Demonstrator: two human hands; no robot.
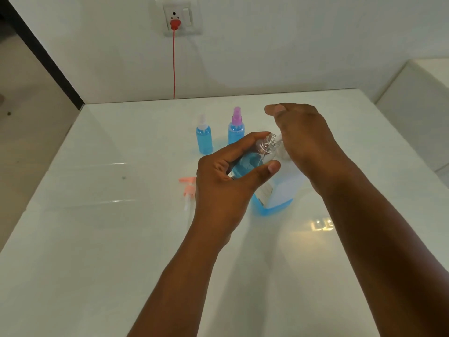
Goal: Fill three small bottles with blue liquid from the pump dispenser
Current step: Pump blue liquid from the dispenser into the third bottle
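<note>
- On the white table (102, 239), two small spray bottles stand upright side by side beyond the hands: one with a white cap (204, 139) and one with a purple cap (236, 130), both holding blue liquid.
- A pink spray top (188, 190) lies loose on the table just left of the left wrist, its clear tube pointing toward the viewer.
- On the wall behind, a red plug (174, 23) sits in a socket, and its red cord (174, 69) drops behind the table's far edge.
- The pump dispenser (279, 193) stands under the right forearm; that arm and both hands hide its top, so only its pale label and blue base show.
- The left hand (223, 183) grips the third small bottle (252, 159), fingers curled over it and thumb pressed along its near side.
- This bottle is lifted off the table and tilted, its long axis slanting up and to the right, with the open threaded neck pointing at the right hand; blue liquid partly fills it.
- The right hand (308, 139) sits palm down over the dispenser's top, fingers bent downward; whether they grip anything I cannot tell.
- The two hands are close together, meeting at the bottle's mouth.
</note>
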